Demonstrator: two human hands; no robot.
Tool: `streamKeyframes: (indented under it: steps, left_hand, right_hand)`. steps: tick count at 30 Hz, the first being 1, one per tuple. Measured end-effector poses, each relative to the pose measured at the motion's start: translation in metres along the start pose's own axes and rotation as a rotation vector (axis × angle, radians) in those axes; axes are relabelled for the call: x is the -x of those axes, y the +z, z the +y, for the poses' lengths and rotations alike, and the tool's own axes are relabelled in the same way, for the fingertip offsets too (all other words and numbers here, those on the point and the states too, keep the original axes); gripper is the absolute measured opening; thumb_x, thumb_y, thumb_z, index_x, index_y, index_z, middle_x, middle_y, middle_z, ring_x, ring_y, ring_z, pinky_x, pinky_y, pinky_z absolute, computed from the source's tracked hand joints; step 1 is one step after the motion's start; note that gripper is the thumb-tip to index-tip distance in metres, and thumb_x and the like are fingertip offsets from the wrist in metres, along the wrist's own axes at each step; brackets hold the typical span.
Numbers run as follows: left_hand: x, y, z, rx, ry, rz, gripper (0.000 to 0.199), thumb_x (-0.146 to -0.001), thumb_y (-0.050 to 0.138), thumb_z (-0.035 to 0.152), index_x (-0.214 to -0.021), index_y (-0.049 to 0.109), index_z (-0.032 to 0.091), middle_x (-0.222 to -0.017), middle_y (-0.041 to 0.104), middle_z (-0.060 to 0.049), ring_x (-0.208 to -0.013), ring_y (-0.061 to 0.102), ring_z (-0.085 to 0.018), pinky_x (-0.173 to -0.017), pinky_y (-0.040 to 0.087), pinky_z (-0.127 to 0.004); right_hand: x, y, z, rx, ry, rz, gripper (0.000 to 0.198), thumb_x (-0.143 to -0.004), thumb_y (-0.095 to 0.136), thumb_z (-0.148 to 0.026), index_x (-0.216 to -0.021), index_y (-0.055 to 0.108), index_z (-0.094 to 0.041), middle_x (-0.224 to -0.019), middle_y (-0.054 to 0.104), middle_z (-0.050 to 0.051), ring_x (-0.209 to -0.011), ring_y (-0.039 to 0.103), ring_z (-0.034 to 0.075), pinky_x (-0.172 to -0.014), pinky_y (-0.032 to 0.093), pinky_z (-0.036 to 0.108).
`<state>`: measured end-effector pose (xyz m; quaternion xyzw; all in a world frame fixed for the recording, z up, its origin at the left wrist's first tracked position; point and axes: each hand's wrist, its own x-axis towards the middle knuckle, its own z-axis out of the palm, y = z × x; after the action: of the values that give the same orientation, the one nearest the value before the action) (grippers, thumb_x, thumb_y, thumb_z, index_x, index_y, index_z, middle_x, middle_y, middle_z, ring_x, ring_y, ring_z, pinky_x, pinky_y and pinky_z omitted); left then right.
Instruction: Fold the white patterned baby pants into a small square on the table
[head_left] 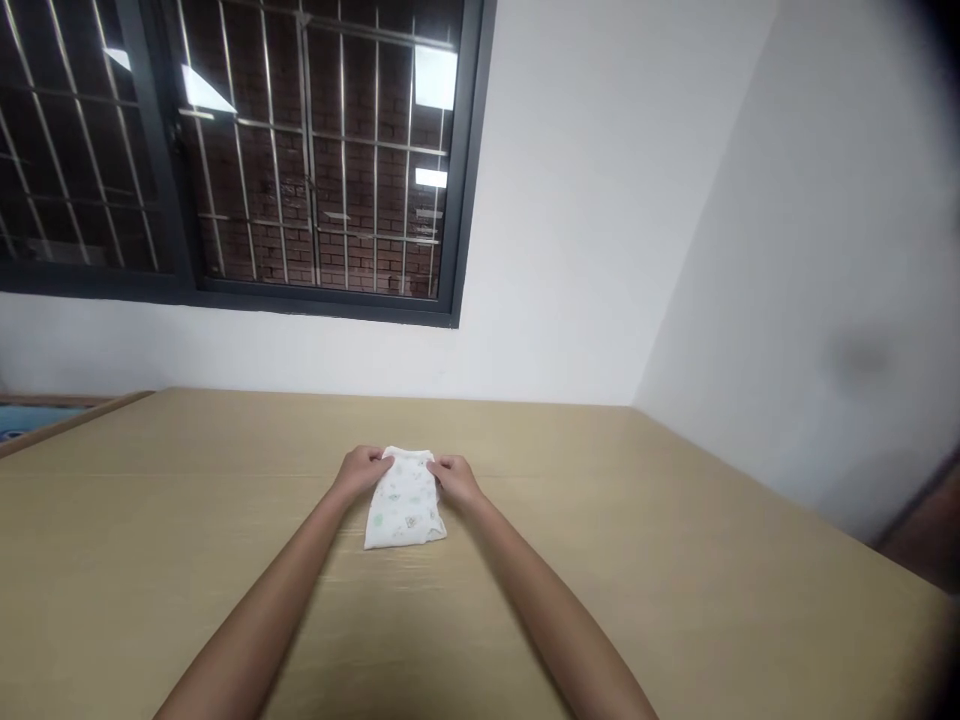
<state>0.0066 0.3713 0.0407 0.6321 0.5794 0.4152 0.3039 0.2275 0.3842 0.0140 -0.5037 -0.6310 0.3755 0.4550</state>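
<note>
- While both my arms stretch forward, my left hand point(362, 468) and my right hand point(455, 477) each pinch a far corner of the small white folded cloth with faint printed patterns point(404, 508), which lies flat mid-table.
- To do this well, I'd keep both pinches level and the edge taut.
- It looks like a small garment, though I can't be sure.
- Underneath is the pale wooden table point(675, 560); beyond, white walls point(585, 200) and a dark-framed barred window point(300, 150).

A pale wooden table point(675, 560) fills the corner by the walls. On it lies one small folded white cloth point(403, 505) with tiny prints, near the middle.
</note>
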Motion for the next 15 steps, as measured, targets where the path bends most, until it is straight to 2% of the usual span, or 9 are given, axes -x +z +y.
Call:
streamKeyframes:
  steps: [4, 8, 9, 11, 13, 15]
  left_hand:
    - [-0.02, 0.016, -0.021, -0.167, 0.018, 0.109, 0.034, -0.077, 0.061, 0.042, -0.053, 0.047, 0.023, -0.052, 0.044, 0.005, -0.059, 0.047, -0.016, -0.059, 0.028, -0.028]
    - [-0.021, 0.025, -0.034, -0.287, 0.017, 0.168, 0.028, -0.081, 0.064, 0.04, -0.06, 0.056, 0.023, -0.06, 0.058, 0.0, -0.065, 0.057, -0.02, -0.063, 0.036, -0.03]
    - [-0.02, 0.027, -0.035, -0.308, 0.021, 0.193, 0.024, -0.083, 0.064, 0.04, -0.067, 0.061, 0.023, -0.068, 0.064, -0.002, -0.072, 0.06, -0.022, -0.067, 0.04, -0.031]
    - [-0.018, 0.032, -0.031, -0.339, 0.041, 0.258, 0.022, -0.089, 0.06, 0.042, -0.09, 0.068, 0.021, -0.096, 0.072, -0.009, -0.093, 0.065, -0.026, -0.081, 0.046, -0.034]
    - [-0.017, 0.039, -0.024, -0.357, 0.086, 0.304, 0.034, -0.097, 0.051, 0.045, -0.116, 0.065, 0.02, -0.123, 0.068, -0.014, -0.118, 0.06, -0.028, -0.099, 0.044, -0.037]
    - [-0.015, 0.051, -0.016, -0.362, 0.143, 0.28, 0.041, -0.102, 0.043, 0.048, -0.127, 0.061, 0.021, -0.134, 0.065, -0.013, -0.128, 0.056, -0.027, -0.108, 0.04, -0.038]
  right_hand:
    - [-0.023, 0.006, 0.011, 0.132, 0.035, 0.09, 0.02, -0.074, 0.066, -0.032, -0.061, 0.063, -0.017, -0.059, 0.059, -0.003, -0.063, 0.053, 0.014, -0.062, 0.039, 0.025]
    - [-0.028, 0.006, 0.019, 0.262, 0.055, 0.121, 0.009, -0.073, 0.068, -0.026, -0.072, 0.07, -0.017, -0.065, 0.063, -0.001, -0.067, 0.058, 0.017, -0.067, 0.043, 0.027]
    - [-0.028, 0.006, 0.019, 0.282, 0.056, 0.128, 0.011, -0.074, 0.068, -0.025, -0.08, 0.072, -0.017, -0.071, 0.066, 0.001, -0.072, 0.06, 0.018, -0.071, 0.045, 0.028]
    - [-0.026, 0.006, 0.016, 0.339, 0.027, 0.161, 0.027, -0.076, 0.068, -0.026, -0.101, 0.072, -0.017, -0.091, 0.07, 0.005, -0.087, 0.063, 0.021, -0.08, 0.048, 0.031]
    - [-0.024, 0.009, 0.009, 0.43, -0.074, 0.201, 0.04, -0.081, 0.065, -0.028, -0.12, 0.067, -0.018, -0.113, 0.069, 0.01, -0.103, 0.063, 0.024, -0.09, 0.049, 0.034]
    - [-0.022, 0.017, 0.001, 0.526, -0.227, 0.161, 0.041, -0.088, 0.059, -0.03, -0.128, 0.063, -0.02, -0.127, 0.065, 0.012, -0.115, 0.061, 0.025, -0.098, 0.048, 0.036]
